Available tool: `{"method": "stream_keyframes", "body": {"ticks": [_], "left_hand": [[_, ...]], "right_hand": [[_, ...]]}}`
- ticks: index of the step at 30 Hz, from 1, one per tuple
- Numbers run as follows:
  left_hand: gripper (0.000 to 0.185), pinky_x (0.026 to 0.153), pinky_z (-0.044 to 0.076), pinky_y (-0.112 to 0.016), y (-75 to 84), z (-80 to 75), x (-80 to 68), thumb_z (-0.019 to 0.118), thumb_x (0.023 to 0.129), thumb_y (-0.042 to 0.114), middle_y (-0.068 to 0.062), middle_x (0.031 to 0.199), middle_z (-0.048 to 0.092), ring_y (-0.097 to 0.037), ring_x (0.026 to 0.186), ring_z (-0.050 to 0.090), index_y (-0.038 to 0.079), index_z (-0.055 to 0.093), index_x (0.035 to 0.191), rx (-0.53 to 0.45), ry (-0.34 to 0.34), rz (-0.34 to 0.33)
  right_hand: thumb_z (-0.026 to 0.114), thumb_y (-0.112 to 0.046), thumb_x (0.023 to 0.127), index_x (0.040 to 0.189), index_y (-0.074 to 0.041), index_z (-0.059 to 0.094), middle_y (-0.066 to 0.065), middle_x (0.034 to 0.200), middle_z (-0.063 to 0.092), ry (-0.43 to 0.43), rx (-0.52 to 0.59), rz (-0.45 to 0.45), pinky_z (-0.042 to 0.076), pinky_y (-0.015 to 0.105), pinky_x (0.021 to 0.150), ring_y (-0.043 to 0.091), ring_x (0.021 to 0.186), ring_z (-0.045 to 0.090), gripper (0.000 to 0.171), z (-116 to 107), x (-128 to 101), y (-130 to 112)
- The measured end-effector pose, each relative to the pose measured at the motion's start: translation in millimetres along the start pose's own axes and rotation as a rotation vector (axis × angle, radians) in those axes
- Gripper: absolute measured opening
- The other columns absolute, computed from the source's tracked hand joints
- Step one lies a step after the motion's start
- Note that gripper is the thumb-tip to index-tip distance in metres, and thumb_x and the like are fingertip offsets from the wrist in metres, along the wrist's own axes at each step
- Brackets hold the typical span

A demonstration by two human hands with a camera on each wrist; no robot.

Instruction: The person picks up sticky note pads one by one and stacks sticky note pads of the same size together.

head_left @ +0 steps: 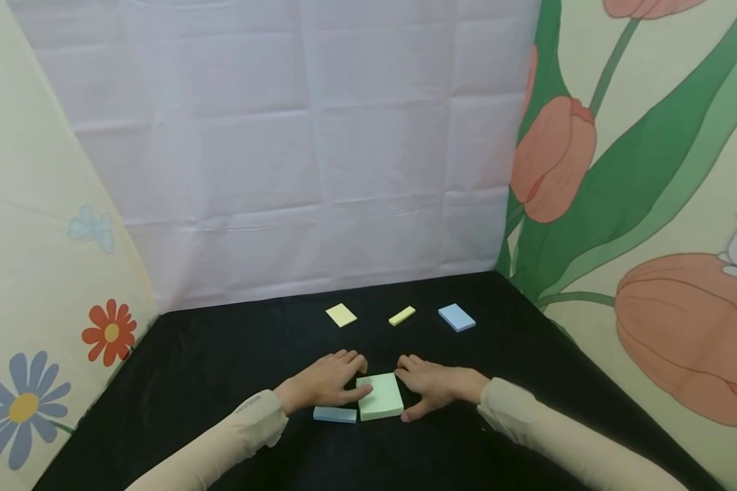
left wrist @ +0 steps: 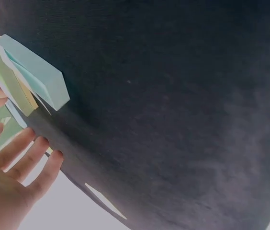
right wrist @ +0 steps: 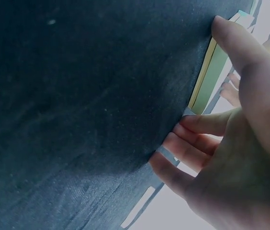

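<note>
Well in from the tabletop's [head_left: 233,354] far edge, left hand [head_left: 327,379] and right hand [head_left: 435,383], fingers apart, seem to be positioning the green pad [head_left: 383,404], its next shift likely calling for even side contact.

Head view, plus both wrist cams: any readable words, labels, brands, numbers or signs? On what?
None readable.
Left sleeve's cuff: small dark mark, perhaps lettering, too small and blurred to read.
Green pad, blue pad beside it: no lettering visible.
White backdrop: no lettering visible.
</note>
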State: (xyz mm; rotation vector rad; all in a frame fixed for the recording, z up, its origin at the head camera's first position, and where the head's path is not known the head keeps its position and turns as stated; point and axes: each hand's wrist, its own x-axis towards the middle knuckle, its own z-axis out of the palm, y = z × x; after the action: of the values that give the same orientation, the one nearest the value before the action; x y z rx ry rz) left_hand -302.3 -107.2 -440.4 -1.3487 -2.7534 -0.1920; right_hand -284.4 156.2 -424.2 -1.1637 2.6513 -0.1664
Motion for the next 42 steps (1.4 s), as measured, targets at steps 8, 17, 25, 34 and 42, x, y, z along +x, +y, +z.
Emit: {"method": "stream_keyframes", "body": {"ticks": [8,17,25,34,42], "left_hand": [[0.048,0.079,0.047,-0.033,-3.8,-6.5,-9.4,0.040,0.101,0.059,0.005,0.111,0.056,-0.010,0.092,0.053,0.018,0.056,0.121,-0.020,-0.027,-0.009],[0.051,0.086,0.048,-0.034,-7.0,-8.2,-19.0,0.043,0.101,0.057,0.004,0.117,0.058,-0.011,0.099,0.056,0.016,0.059,0.127,-0.065,-0.041,-0.027],[0.051,0.086,0.048,-0.033,-12.8,-7.7,-30.9,0.045,0.100,0.057,0.004,0.117,0.058,-0.010,0.100,0.055,0.017,0.059,0.128,-0.059,-0.031,-0.030],[0.051,0.085,0.048,-0.031,-11.8,-12.9,-43.3,0.047,0.099,0.059,0.005,0.115,0.058,-0.008,0.096,0.055,0.017,0.063,0.124,-0.069,-0.046,0.004],[0.049,0.083,0.048,-0.028,-12.2,-13.2,-51.8,0.050,0.098,0.057,0.006,0.114,0.058,-0.006,0.095,0.053,0.016,0.064,0.121,-0.088,-0.029,0.014]], "right_hand": [[0.072,-0.056,0.084,0.131,-0.006,0.050,0.000,0.117,0.042,-0.002,0.022,-0.019,0.045,0.031,0.086,0.013,0.101,0.043,0.072,-1.1,2.1,2.5],[0.065,-0.070,0.081,0.132,-0.007,0.049,0.001,0.119,0.042,0.026,0.032,-0.085,0.046,0.034,0.083,0.015,0.102,0.044,0.082,22.2,19.8,31.9],[0.061,-0.076,0.079,0.135,-0.009,0.046,-0.001,0.123,0.041,0.035,0.027,-0.098,0.045,0.033,0.085,0.013,0.104,0.043,0.089,43.6,31.3,57.6],[0.072,-0.061,0.081,0.139,-0.005,0.046,0.001,0.127,0.041,-0.064,0.072,-0.006,0.044,0.035,0.092,0.014,0.110,0.044,0.084,0.0,7.5,18.0],[0.074,-0.060,0.080,0.141,-0.009,0.047,0.001,0.129,0.040,-0.118,0.052,-0.033,0.045,0.037,0.091,0.017,0.113,0.045,0.083,7.6,22.6,52.8]]}}
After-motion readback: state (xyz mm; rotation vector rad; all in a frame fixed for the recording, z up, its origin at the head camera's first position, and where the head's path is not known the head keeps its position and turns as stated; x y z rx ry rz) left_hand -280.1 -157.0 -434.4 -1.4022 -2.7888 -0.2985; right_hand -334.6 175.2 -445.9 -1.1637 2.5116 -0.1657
